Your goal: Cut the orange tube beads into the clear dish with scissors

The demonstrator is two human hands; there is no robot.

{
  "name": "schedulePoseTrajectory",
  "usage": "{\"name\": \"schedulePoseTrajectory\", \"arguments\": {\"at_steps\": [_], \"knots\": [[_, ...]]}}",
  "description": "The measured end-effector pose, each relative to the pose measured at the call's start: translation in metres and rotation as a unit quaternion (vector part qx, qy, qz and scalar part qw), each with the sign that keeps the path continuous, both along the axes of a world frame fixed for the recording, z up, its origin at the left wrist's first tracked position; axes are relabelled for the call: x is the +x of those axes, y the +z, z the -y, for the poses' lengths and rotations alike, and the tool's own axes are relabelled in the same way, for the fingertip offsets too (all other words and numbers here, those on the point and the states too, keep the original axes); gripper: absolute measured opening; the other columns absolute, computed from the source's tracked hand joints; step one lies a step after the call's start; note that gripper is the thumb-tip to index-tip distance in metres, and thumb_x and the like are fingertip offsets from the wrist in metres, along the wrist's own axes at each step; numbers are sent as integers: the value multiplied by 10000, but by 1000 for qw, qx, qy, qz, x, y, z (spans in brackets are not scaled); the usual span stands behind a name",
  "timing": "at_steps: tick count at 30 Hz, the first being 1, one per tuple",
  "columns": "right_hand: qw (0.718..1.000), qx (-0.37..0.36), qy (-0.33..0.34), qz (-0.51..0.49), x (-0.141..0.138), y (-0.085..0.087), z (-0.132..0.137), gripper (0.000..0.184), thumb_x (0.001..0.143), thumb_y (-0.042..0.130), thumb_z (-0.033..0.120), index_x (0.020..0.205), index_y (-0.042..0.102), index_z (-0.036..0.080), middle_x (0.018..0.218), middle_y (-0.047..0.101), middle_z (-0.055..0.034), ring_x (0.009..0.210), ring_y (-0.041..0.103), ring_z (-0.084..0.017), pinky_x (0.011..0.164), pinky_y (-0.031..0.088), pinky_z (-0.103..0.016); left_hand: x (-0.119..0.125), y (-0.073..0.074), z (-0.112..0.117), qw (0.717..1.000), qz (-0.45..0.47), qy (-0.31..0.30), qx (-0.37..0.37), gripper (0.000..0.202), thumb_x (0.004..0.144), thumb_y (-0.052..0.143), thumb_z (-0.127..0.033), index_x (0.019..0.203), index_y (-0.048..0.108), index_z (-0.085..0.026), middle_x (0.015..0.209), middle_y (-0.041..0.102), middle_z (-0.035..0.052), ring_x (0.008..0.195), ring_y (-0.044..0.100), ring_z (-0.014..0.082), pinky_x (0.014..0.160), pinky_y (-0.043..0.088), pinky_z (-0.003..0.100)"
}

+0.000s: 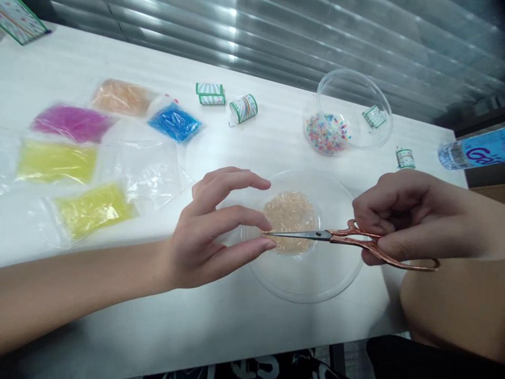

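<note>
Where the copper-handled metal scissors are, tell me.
In the head view, right of centre, the scissors are in the right hand, blades over the clear plastic bowl, tips at the left hand.

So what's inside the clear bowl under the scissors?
Pale golden bits lie in the bowl. The scissors and left hand hide some; the bottom beneath them is covered.

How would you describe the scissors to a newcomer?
On the white table stands a large clear bowl with pale strands. Over it, the right hand holds the scissors, blades toward the left hand. Copper-coloured handles set them apart from the transparent bowl.
</note>
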State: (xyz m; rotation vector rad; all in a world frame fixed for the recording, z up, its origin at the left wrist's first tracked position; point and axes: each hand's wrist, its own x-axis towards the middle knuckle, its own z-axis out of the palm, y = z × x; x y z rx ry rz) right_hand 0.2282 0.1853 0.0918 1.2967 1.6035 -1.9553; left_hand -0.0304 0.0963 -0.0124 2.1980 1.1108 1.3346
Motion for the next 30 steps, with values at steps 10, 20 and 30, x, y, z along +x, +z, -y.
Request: {"name": "schedulePoseTrajectory", "arguments": {"at_steps": [10, 20, 30], "knots": [[999, 8, -23, -22, -2, 2, 2, 337, 668, 770, 198, 515, 469, 184, 457, 426, 70, 451, 437, -65, 480, 444, -207, 3, 7, -1, 1000, -21, 6, 10, 181, 784, 753, -244, 930, 648, -262, 1196, 596, 58, 1133, 570, 262, 991, 476, 517], [994, 49, 12, -100, 12, 11, -1, 300, 782, 677, 209, 533, 512, 183, 454, 408, 85, 412, 341, -31, 512, 448, -197, 15, 17, -5, 998, -40, 22, 42, 175, 789, 746, -225, 938, 662, -267, 1220, 586, 60, 1112, 577, 277, 947, 478, 561], [988, 94, 31, -120, 22, 13, -4, 362, 793, 698, 251, 517, 472, 189, 507, 314, 58, 515, 362, -76, 543, 391, -238, 21, 22, -7, 990, -87, 69, 84, 287, 783, 724, -209, 1009, 686, -382, 1271, 594, -42, 1104, 575, 275, 961, 485, 572]]}}
